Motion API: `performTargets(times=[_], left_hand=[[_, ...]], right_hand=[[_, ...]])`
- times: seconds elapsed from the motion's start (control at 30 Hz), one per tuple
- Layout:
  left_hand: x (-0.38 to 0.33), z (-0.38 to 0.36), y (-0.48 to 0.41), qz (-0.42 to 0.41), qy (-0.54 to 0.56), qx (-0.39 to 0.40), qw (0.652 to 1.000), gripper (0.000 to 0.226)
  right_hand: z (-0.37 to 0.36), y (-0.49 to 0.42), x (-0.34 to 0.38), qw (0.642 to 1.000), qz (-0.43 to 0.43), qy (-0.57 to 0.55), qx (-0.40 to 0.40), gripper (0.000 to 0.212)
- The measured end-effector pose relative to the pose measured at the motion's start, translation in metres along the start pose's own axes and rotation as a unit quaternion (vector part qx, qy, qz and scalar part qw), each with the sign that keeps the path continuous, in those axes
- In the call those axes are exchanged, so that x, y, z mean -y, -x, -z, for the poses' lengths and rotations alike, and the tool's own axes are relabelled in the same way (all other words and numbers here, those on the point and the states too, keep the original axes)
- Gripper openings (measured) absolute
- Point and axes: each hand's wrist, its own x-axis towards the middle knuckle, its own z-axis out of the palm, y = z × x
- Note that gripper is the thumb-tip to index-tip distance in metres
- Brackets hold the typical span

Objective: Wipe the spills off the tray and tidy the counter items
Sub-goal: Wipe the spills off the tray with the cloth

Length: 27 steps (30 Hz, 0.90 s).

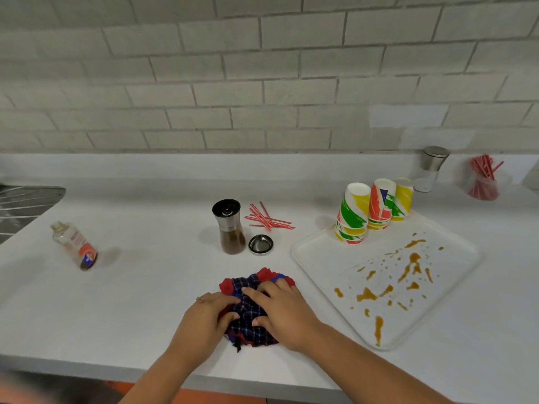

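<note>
A crumpled blue-and-red checked cloth point(250, 313) lies on the white counter near its front edge. My left hand point(205, 319) grips the cloth's left side and my right hand point(280, 312) presses on its right side. To the right lies a white tray point(318, 258) spattered with orange-brown spills point(367, 294). Upside-down stacks of colourful paper cups point(354, 214) stand on the tray's far corner. A pepper grinder point(230, 227) stands behind the cloth, its steel lid point(261, 244) beside it. Loose red straws point(267, 218) lie further back.
A small bottle point(74, 246) lies tilted on the counter at the left, near a sink drainer point(26, 199). At the back right stand a second grinder point(431, 167) and a clear cup of red straws point(482, 177). A tiled wall backs the counter.
</note>
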Motion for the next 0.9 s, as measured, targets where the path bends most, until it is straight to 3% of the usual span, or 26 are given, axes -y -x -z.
performTargets(times=[0.27, 0.7, 0.9], left_hand=[[-0.008, 0.007, -0.014, -0.045, 0.004, 0.004, 0.999, 0.023], [-0.104, 0.005, -0.087, -0.156, 0.056, -0.047, 0.985, 0.025], [-0.144, -0.020, -0.109, -0.162, 0.056, -0.029, 0.985, 0.034]], right_hand=[[0.022, 0.003, -0.002, 0.999, -0.012, -0.012, -0.041, 0.041], [0.125, 0.038, -0.064, 0.988, -0.062, 0.066, -0.121, 0.042], [0.149, 0.066, -0.108, 0.988, -0.104, -0.006, -0.110, 0.040]])
